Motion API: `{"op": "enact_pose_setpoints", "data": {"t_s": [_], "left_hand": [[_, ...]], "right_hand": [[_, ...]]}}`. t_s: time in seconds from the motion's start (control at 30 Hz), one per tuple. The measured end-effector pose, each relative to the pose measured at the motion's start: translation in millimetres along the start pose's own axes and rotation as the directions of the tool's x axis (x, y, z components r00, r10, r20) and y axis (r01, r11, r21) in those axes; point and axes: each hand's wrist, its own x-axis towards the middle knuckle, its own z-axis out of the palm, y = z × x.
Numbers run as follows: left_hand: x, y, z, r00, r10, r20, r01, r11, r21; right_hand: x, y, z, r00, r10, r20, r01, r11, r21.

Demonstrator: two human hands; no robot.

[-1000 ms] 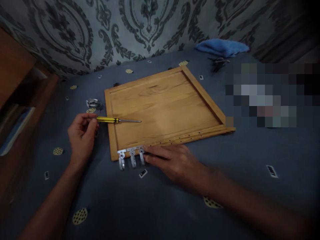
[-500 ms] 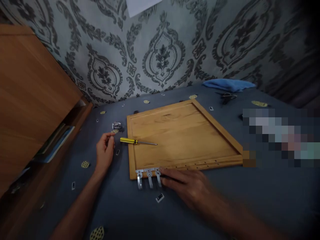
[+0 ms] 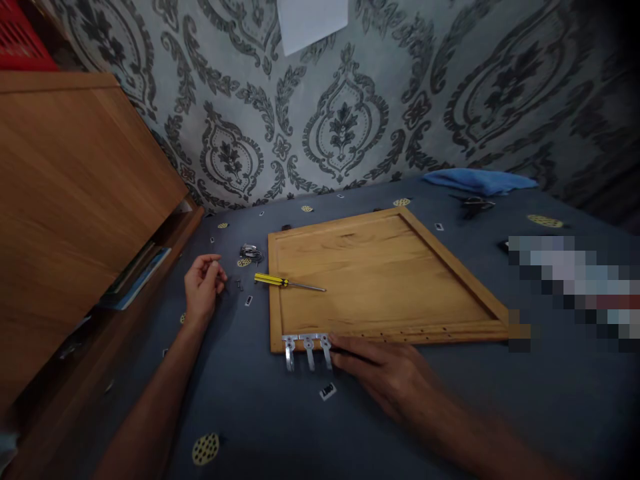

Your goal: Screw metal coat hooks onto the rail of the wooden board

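A wooden framed panel (image 3: 360, 267) lies flat on the dark blue patterned cloth. Across its near left edge sits a metal hook rail (image 3: 308, 343) with three hooks hanging over the side. My right hand (image 3: 395, 373) grips the rail's right end with thumb and fingertips at the panel's edge. Left of the panel my left hand (image 3: 203, 287) hovers over the cloth, fingers curled in; anything inside is too small to make out. Small screws (image 3: 239, 285) lie beside it. A yellow-and-black screwdriver (image 3: 271, 280) rests over the panel's left edge, its shaft pointing right.
More metal hooks (image 3: 250, 253) are heaped beyond the screws. Small dark holes line the panel's near edge. A wooden cabinet (image 3: 85, 173) stands at left, a blue cloth (image 3: 477, 180) lies at back right, and dark scissors (image 3: 475, 205) are near it. A patterned wall (image 3: 345, 127) closes off the back.
My left hand has drawn back leftward, away from the screwdriver handle, and the small screws now show beside it. My right hand stays at the hook rail. The view has shifted slightly.
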Motion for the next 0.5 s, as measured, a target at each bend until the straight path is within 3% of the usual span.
{"op": "enact_pose_setpoints", "data": {"t_s": [0.13, 0.23, 0.33, 0.5], "left_hand": [[8, -3, -14.3, 0.997, 0.072, -0.017, -0.071, 0.996, 0.062], [13, -6, -24.2, 0.989, 0.143, 0.035, -0.147, 0.970, 0.194], [13, -5, -26.2, 0.959, 0.208, 0.193, -0.266, 0.898, 0.351], [5, 4, -18.5, 0.864, 0.233, 0.447, -0.460, 0.725, 0.512]], "right_hand": [[-1, 1, 1, 1.000, -0.016, 0.002, 0.016, 1.000, -0.006], [-2, 2, 2, 1.000, -0.010, 0.004, 0.010, 1.000, -0.002], [-3, 1, 2, 1.000, -0.004, -0.009, 0.004, 1.000, 0.000], [-2, 1, 1, 1.000, -0.002, 0.006, 0.002, 1.000, -0.005]]}}
